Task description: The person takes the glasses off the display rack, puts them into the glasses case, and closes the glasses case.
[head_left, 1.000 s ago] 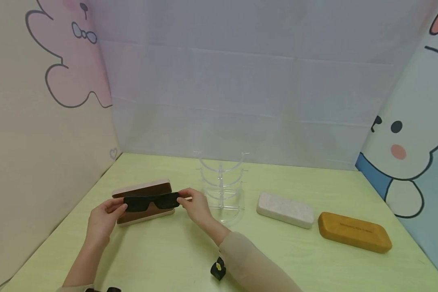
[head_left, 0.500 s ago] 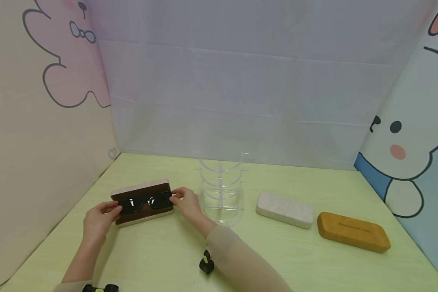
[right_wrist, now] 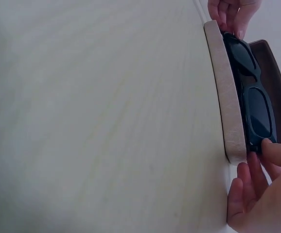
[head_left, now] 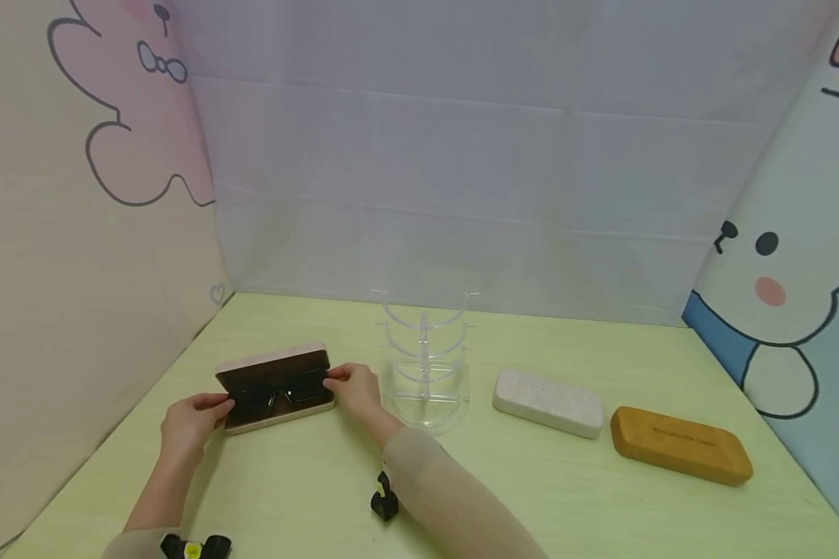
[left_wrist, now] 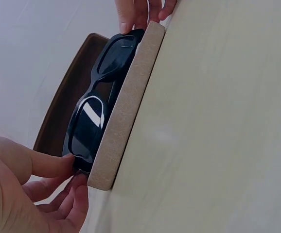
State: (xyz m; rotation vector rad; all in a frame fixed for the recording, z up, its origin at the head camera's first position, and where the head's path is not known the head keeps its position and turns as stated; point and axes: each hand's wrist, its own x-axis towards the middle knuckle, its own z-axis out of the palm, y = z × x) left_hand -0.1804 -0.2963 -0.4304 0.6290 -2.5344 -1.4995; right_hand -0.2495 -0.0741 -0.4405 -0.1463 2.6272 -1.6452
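Black sunglasses (head_left: 290, 390) lie partly inside an opened glasses case (head_left: 274, 359) with a pale shell and a dark brown lining. My left hand (head_left: 190, 423) pinches the left end of the frame between thumb and fingers, as the left wrist view shows with the sunglasses (left_wrist: 89, 121) tilted in the case (left_wrist: 126, 111). At the opposite end my right hand (head_left: 358, 394) pinches the other corner. In the right wrist view its thumb lies on the frame of the sunglasses (right_wrist: 257, 109), and its fingers sit beside the end of the case (right_wrist: 225, 97).
A clear tiered glasses stand (head_left: 425, 365) is just right of my right hand. Farther right lie a closed whitish case (head_left: 548, 402) and a closed mustard-yellow case (head_left: 680, 444). Printed cloth walls bound the pale yellow-green table (head_left: 308, 489) at the back and sides.
Both hands have lowered the sunglasses from above the case down into it. The lenses have tipped, and the right hand has shifted slightly left.
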